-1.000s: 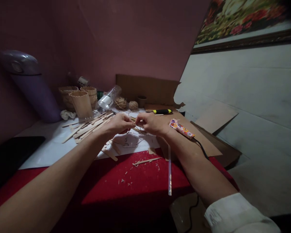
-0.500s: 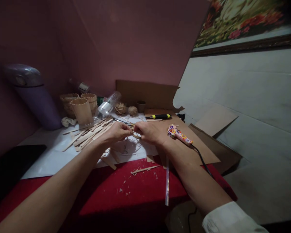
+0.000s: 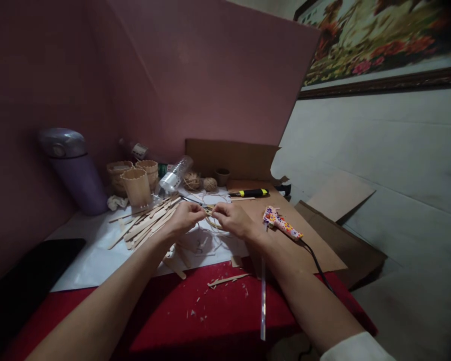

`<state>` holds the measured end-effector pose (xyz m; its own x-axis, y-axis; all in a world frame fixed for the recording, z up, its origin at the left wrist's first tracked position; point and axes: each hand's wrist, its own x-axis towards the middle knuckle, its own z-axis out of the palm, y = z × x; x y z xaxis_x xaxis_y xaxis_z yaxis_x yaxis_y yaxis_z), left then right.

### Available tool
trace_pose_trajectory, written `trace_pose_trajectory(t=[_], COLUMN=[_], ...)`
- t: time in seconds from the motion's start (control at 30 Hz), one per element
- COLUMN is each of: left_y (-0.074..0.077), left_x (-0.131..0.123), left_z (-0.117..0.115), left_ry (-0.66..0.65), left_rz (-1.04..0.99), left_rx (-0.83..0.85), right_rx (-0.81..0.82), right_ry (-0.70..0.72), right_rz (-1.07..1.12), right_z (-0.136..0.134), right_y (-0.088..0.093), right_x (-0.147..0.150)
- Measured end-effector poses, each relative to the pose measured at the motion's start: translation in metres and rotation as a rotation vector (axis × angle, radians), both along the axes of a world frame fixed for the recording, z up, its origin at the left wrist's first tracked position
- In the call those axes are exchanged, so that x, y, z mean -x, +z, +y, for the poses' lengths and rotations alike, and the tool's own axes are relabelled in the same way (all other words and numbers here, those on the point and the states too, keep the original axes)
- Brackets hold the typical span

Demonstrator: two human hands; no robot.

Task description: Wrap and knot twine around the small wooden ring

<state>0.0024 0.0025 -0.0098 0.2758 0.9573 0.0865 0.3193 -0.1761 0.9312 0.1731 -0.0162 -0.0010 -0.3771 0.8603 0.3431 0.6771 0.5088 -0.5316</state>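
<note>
My left hand (image 3: 184, 219) and my right hand (image 3: 231, 219) meet fingertip to fingertip over a white sheet (image 3: 93, 250), both pinched on a small piece of wooden sticks and twine (image 3: 209, 213) held between them. A heap of flat wooden sticks (image 3: 146, 220) lies just left of my left hand. A flower-patterned glue gun (image 3: 281, 223) with a black cord rests on brown cardboard (image 3: 308, 245) to the right of my right hand.
Stick-built cups (image 3: 137, 185), a lying plastic bottle (image 3: 173, 175), two twine balls (image 3: 201, 181), a purple flask (image 3: 77, 170) and a black-yellow cutter (image 3: 250, 192) stand at the back. A clear glue stick (image 3: 263, 296) and wood chips lie on the red cloth (image 3: 195, 321). A dark slab (image 3: 26, 281) sits left.
The view has tipped and shifted, so everything sits lower and further right in the picture. Both hands stay pinched together on the same small piece.
</note>
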Motion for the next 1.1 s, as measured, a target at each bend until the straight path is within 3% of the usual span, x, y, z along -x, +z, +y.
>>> trace_pose_trajectory(t=[0.27,0.57,0.7,0.9,1.1], left_y=[0.008,0.008,0.009,0.010,0.007], left_x=[-0.001,0.007,0.008,0.007,0.003], left_z=[-0.006,-0.009,-0.009,-0.009,-0.005], left_ry=[0.013,-0.113,-0.152,-0.060,0.015], left_rz=[-0.157,-0.204,-0.224,-0.291,-0.296], left_rx=[0.177,0.232,0.264,0.269,0.264], right_rx=[0.132,0.306,0.322,0.321,0.528], right_ry=[0.126,0.119,0.051,0.028,0.112], right_rz=[0.181,0.369,0.371,0.463,0.763], right_z=[0.011,0.008,0.010,0.013,0.014], right_y=[-0.012,-0.009,-0.009,-0.014,-0.021], right_x=[-0.005,-0.005,-0.006,-0.005,0.006])
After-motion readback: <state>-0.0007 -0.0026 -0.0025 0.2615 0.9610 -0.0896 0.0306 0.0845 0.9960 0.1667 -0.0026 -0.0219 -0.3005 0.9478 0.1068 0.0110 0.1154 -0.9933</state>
